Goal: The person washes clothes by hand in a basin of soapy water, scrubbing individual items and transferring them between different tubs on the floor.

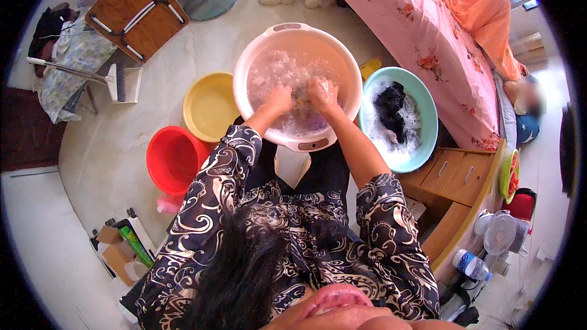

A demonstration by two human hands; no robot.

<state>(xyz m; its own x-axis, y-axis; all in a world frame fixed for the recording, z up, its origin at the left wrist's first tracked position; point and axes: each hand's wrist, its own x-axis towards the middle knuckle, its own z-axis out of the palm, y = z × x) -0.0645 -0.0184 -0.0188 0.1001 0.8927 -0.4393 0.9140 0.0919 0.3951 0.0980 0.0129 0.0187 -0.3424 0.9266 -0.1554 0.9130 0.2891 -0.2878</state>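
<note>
Directly under and around both hands: a pink basin [335,55] of bubbly water [278,64], with contents beneath the surface too blurred to tell. In the water, close together but apart, the left hand [280,99], curled, fingers down, and the right hand [323,93], wet and bent over; whether grasping anything or loose, impossible to tell for either. To the right of the right hand, just past the pink rim: an aqua basin [430,119] with dark cloth [394,110] among white suds [391,150]. To the left of the left hand: a yellow basin [211,104], then, nearer the body, a red bucket [174,159]. Well beyond the right hand, forward and right: a bed [422,43] under a pink floral sheet. Far forward-left of the left hand: a wooden table [137,15], folded, and a broom [118,82].
</note>
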